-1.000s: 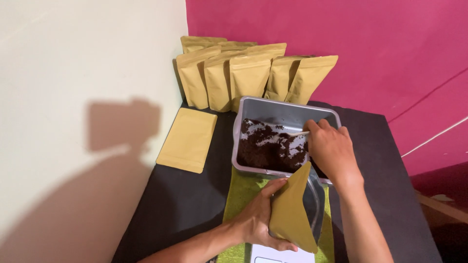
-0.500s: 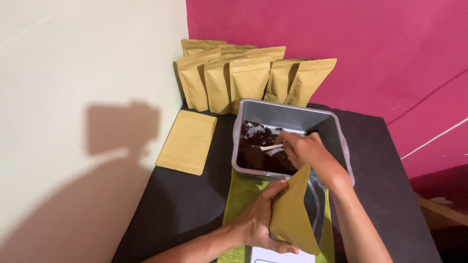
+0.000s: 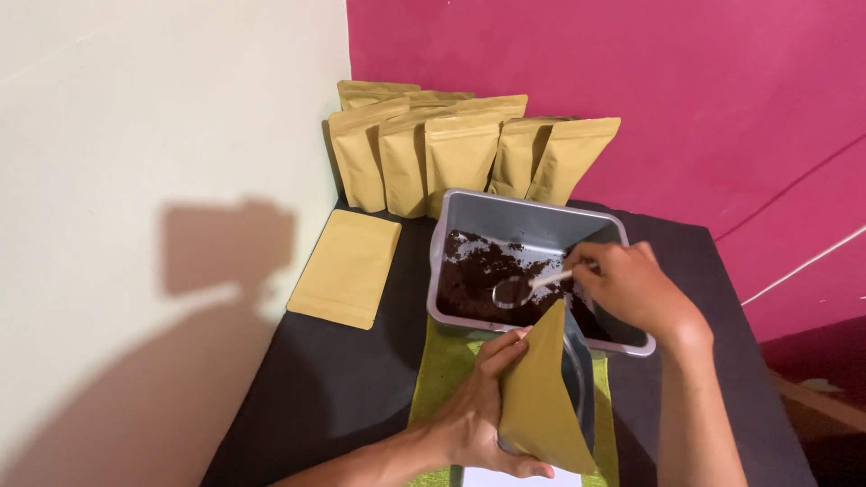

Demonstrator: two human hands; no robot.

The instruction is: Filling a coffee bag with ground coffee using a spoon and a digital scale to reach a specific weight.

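My left hand holds a brown paper pouch upright and open, just in front of a grey tub. The tub holds dark brown ground material. My right hand grips the handle of a clear plastic scoop, whose bowl sits over the dark material in the tub. The scoop's bowl looks empty or nearly so. The pouch stands over a green mat on the black table.
Several filled brown pouches stand in a row at the back against the pink wall. One flat empty pouch lies at the left of the tub. A cream wall runs along the left. A white item peeks from under the held pouch.
My right hand has moved from the tub's right rim into the tub and drawn back right; the scoop now shows over the dark material. The pouch in my left hand stayed put.
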